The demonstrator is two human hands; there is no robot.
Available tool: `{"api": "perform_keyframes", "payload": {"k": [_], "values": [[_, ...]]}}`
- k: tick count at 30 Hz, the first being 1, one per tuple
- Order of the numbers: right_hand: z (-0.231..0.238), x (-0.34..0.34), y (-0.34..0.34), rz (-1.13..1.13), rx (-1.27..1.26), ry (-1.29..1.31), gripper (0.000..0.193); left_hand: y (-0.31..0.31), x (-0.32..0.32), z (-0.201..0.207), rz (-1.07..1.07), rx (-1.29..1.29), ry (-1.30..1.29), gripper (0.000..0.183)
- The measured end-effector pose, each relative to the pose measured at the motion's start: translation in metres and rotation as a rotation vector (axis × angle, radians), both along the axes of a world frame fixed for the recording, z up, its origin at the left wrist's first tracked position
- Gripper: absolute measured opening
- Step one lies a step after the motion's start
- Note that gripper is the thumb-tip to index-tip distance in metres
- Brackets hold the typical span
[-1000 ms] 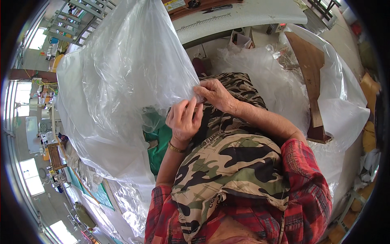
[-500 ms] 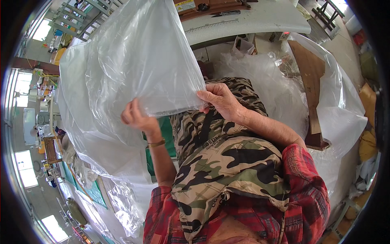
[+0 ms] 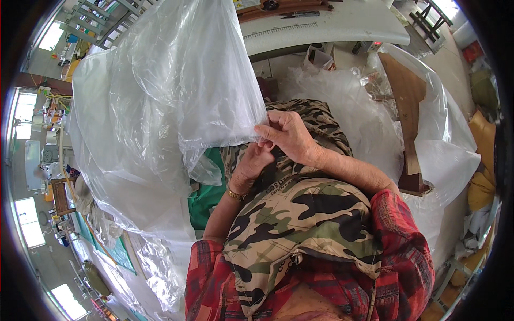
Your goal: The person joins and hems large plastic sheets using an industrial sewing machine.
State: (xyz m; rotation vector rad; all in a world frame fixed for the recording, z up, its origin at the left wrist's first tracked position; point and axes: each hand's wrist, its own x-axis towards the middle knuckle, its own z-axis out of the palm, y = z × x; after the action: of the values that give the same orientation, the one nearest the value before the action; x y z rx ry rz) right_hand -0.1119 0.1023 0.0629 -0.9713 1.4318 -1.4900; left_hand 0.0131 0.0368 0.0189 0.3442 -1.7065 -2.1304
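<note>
From my remote end I had the right hand (image 3: 294,138) with thumb and fingers pinching the corner of a clear plastic sheet (image 3: 214,101), which hung up and left from those fingertips. Left hand (image 3: 250,163) sat just below them, fingers bunched; I couldn't tell if they gripped film. Camouflage apron (image 3: 305,214) lay bodyward of both sets of fingers, green material (image 3: 204,207) left of the left wrist. My call: this handling wanted a small, firm corner pinch, fingertips close together, little pull, since thin film probably slipped or stretched easily.

Right hand (image 3: 292,138) pinches clear plastic sheet (image 3: 219,96) at corner; left hand (image 3: 251,165) just below.
</note>
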Motion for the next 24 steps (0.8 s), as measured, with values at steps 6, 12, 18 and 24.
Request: {"api": "perform_keyframes", "payload": {"k": [6, 12, 18, 24], "values": [[0.001, 0.008, 0.011, -0.136, -0.004, 0.577, 0.02, -0.003, -0.024, 0.018, 0.184, 0.892, 0.3, 0.041], [0.009, 0.003, 0.012, -0.091, -0.098, 0.884, 0.019, -0.009, -0.023, 0.011, 0.175, 0.98, 0.285, 0.026], [0.023, -0.008, 0.007, -0.006, -0.178, 1.172, 0.017, -0.011, -0.019, 0.005, 0.379, 0.863, 0.163, 0.027], [0.041, -0.014, 0.003, 0.246, -0.063, 1.651, 0.013, -0.006, 0.003, 0.008, 0.554, -0.623, -0.161, 0.037]]}}
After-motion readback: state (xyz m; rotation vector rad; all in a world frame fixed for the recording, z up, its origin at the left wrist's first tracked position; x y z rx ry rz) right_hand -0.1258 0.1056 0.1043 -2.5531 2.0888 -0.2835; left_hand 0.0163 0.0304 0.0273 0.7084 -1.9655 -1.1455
